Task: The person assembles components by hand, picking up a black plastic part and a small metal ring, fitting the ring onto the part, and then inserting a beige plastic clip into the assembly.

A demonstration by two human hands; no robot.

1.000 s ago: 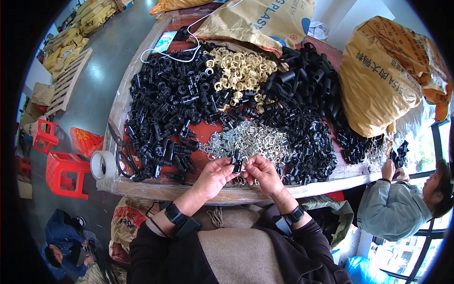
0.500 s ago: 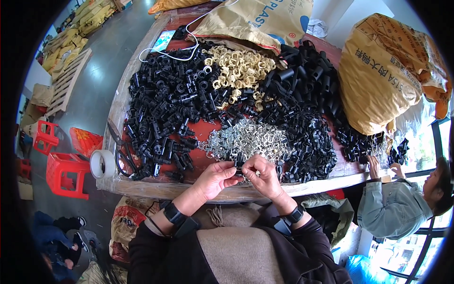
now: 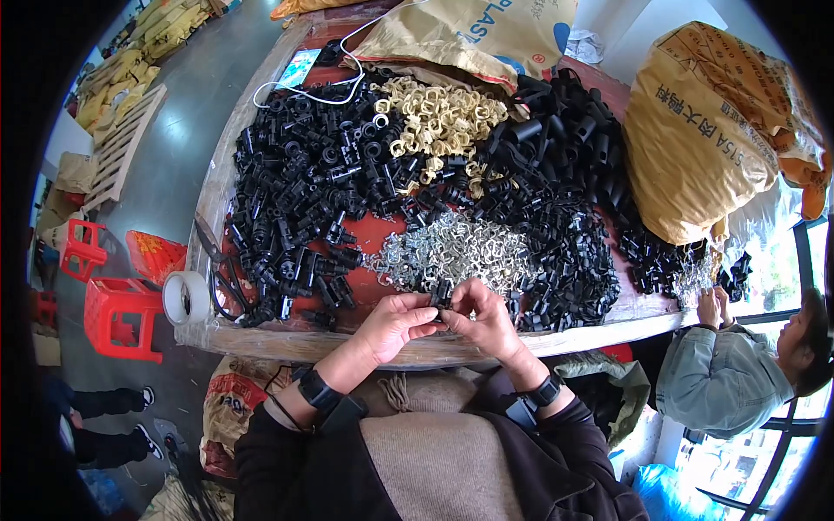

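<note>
- Left hand (image 3: 395, 326): I see thumb and fingers pinching a small black part (image 3: 441, 293), held up above the table's near edge.
- Right hand (image 3: 488, 326): fingertips meet the part's lower end; at this distance I can't tell whether they grip it or some smaller piece.
- Just beyond the hands: a heap of silver metal pieces (image 3: 460, 252), small black pieces (image 3: 578, 269) heaped to its right.
- Left: a broad spread of black fittings (image 3: 295, 191) on the red table (image 3: 369, 233).
- Farther back: tan rings (image 3: 443, 117), black tubes (image 3: 573, 122) beside them.
- Table's left corner: a tape roll (image 3: 187, 298).
- Far right: a co-worker's hands (image 3: 715, 306), near a bulging yellow sack (image 3: 704, 139).
</note>
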